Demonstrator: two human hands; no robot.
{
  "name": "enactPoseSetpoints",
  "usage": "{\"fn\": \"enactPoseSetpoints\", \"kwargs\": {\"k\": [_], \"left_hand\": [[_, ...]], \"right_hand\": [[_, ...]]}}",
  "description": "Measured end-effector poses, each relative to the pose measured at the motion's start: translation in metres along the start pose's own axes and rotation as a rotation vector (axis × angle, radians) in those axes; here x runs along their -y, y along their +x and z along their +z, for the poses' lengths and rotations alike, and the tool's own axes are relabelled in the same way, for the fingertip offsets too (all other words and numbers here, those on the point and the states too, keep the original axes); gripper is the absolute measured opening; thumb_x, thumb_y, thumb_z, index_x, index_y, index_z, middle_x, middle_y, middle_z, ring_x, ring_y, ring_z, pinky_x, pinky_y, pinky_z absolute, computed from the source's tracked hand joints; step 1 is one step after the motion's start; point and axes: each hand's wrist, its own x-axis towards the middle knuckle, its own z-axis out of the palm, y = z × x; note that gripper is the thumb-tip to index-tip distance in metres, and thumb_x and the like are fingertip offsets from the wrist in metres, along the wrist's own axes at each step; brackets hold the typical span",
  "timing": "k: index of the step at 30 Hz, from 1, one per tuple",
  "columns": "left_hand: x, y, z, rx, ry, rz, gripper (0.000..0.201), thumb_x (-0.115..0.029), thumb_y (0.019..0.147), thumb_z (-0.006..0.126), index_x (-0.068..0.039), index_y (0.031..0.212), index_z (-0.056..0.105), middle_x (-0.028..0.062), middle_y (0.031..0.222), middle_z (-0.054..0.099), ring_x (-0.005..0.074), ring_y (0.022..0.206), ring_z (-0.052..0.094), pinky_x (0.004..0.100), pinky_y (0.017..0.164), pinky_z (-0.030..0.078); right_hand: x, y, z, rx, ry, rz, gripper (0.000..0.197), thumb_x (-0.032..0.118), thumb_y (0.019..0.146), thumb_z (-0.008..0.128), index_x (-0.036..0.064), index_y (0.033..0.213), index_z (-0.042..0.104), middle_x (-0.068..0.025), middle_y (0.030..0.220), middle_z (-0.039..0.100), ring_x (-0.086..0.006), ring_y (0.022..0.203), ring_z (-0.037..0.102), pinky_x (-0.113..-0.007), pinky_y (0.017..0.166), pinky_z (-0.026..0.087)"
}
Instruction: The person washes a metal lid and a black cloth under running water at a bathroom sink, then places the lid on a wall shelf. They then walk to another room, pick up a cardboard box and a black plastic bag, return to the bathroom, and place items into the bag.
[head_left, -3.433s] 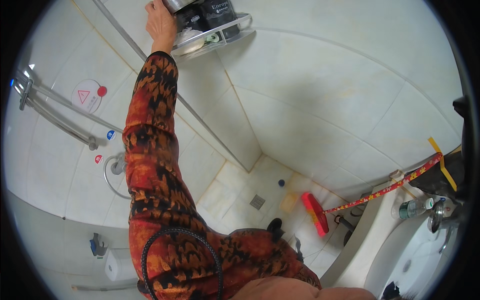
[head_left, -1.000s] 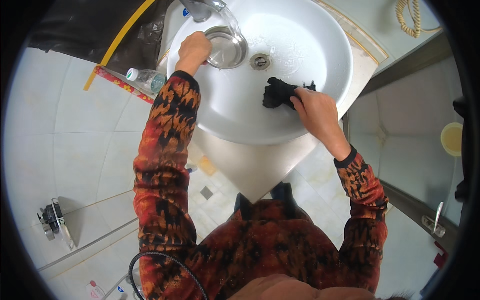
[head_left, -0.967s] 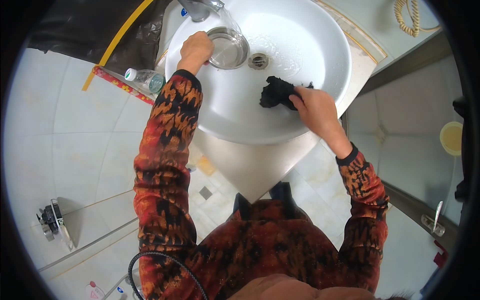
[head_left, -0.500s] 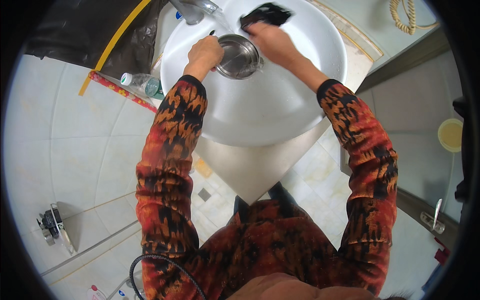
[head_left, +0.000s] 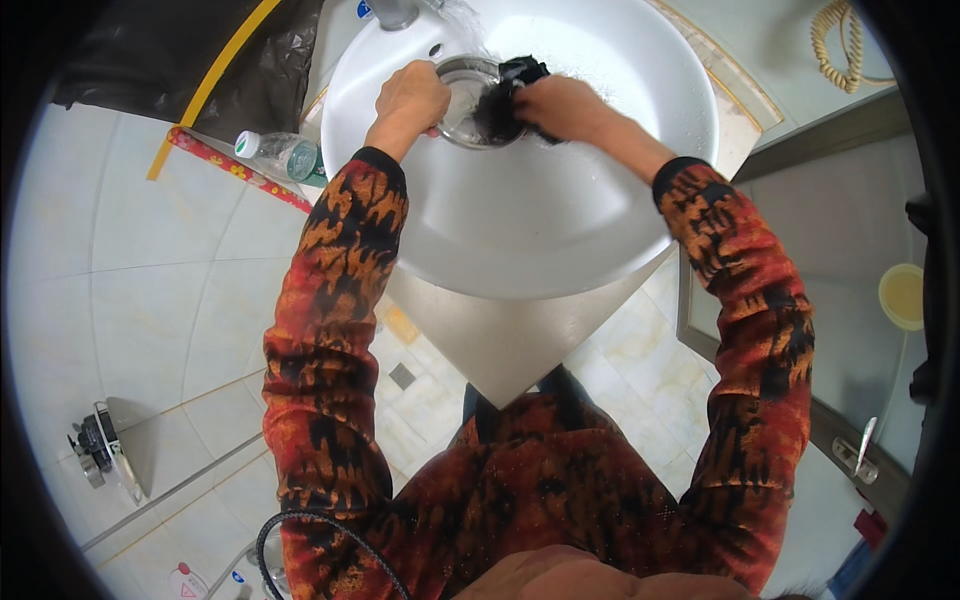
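Stainless-steel pan (head_left: 462,95) is sitting level inside the white washbasin (head_left: 520,225), near the faucet (head_left: 393,12), and from my remote post I am watching both bare hands working on it. My left hand (head_left: 412,97) is closing its curled fingers on the pan's left side; the exact part it is gripping is hiding under the knuckles. My right hand (head_left: 562,107) is pinching a bunched black cloth (head_left: 500,108) and pressing it into the pan's right half, part of it spilling over the rim; blur is keeping me from telling each finger apart. Water (head_left: 463,27) is streaming down just beyond the pan's far rim. To the left, a clear plastic bottle (head_left: 285,156) is lying beside the basin, and a red floral pole (head_left: 215,157) is slanting near it.
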Motion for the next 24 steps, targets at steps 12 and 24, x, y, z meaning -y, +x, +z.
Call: {"fn": "enactPoseSetpoints", "kwargs": {"k": [12, 24], "left_hand": [[-0.010, 0.001, 0.002, -0.056, -0.035, 0.041, 0.023, -0.006, 0.076, 0.043, -0.001, 0.089, 0.061, 0.0122, 0.070, 0.063, 0.0214, 0.054, 0.062, 0.0316, 0.063, 0.049], [-0.027, -0.004, 0.009, -0.181, -0.022, 0.245, 0.030, -0.010, 0.078, 0.039, -0.001, 0.100, 0.057, 0.0134, 0.069, 0.062, 0.0225, 0.047, 0.060, 0.0281, 0.054, 0.050]], "right_hand": [[-0.020, 0.001, -0.022, -0.354, 0.900, 0.331, 0.043, 0.042, 0.080, 0.053, 0.0010, 0.067, 0.058, -0.0053, 0.062, 0.057, -0.0148, 0.059, 0.052, -0.029, 0.058, 0.043], [-0.021, 0.030, 0.001, -0.562, 0.171, 0.245, 0.028, 0.028, 0.072, 0.061, 0.0003, 0.079, 0.060, -0.0215, 0.069, 0.058, -0.0369, 0.069, 0.057, -0.045, 0.064, 0.045]]}}
